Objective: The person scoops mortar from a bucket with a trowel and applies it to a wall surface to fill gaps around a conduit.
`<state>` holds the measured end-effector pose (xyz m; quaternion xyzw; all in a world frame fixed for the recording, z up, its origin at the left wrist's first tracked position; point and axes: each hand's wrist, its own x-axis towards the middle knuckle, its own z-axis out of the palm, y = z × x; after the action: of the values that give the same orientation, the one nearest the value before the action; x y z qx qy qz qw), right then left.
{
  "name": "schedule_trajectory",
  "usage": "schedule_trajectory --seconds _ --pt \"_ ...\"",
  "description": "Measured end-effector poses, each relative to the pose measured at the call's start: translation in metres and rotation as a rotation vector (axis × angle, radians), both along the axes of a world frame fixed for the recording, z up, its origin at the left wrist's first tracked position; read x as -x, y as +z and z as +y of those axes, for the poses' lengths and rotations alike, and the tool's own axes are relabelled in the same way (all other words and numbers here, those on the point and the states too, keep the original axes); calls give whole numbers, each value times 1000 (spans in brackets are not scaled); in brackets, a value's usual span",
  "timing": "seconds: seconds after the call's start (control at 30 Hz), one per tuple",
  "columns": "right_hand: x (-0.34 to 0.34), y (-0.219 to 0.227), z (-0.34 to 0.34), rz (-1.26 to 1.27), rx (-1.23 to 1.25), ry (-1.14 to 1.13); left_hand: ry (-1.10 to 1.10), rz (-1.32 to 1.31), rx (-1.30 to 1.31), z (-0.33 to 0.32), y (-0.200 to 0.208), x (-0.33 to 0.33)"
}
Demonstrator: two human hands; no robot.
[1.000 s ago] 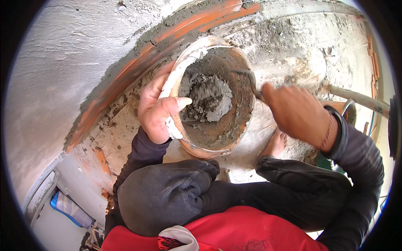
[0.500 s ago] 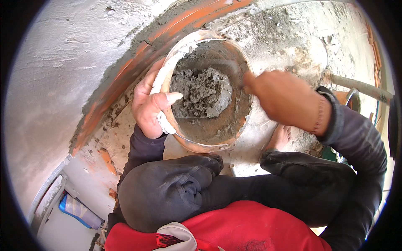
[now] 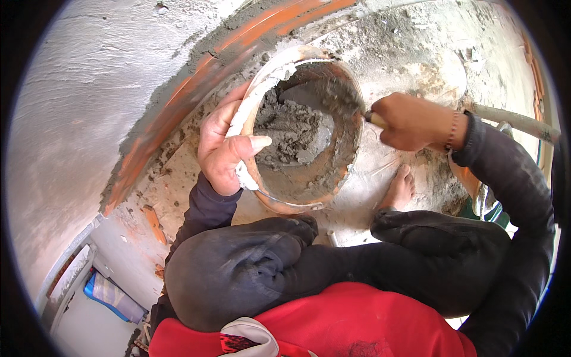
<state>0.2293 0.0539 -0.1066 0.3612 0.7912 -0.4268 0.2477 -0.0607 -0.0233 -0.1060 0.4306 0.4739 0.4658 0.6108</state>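
A round bucket [image 3: 282, 207] with a white-smeared rim stands tilted on the floor between the wall and my right foot. Wet grey mortar [image 3: 291, 128] lies lumped inside it and coats its walls. My left hand [image 3: 225, 146] is closed on the bucket's left rim, thumb over the edge and fingers round the outside. On the other side my right hand [image 3: 419, 122] is wrapped round the short handle of a trowel [image 3: 376, 120]. The trowel's blade reaches inside the bucket near its far right wall, blurred, with mortar on it.
An orange strip of brick or tile [image 3: 178, 101] edged with mortar runs along the plastered wall [image 3: 89, 107]. Behind my right forearm stands an orange-sided container [image 3: 467, 177], with a grey pipe or handle [image 3: 514, 117] beyond. A blue object [image 3: 110, 300] lies lower left. My bare foot [image 3: 401, 187] is near.
My right hand has moved slightly right, and the trowel's handle and mortar-laden blade now show. The bucket and my left hand have shifted a little to the right in view.
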Motion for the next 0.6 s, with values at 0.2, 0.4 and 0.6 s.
schedule_trajectory --seconds 0.2,0.4,0.6 --pt "9 -12 0 -36 629 -221 113 -34 30 -3 -6 8" --pt "1 -28 0 43 782 -226 232 -82 100 -3 -7 5" --pt "-2 -22 -19 230 356 29 177 -37 109 1 -3 1"
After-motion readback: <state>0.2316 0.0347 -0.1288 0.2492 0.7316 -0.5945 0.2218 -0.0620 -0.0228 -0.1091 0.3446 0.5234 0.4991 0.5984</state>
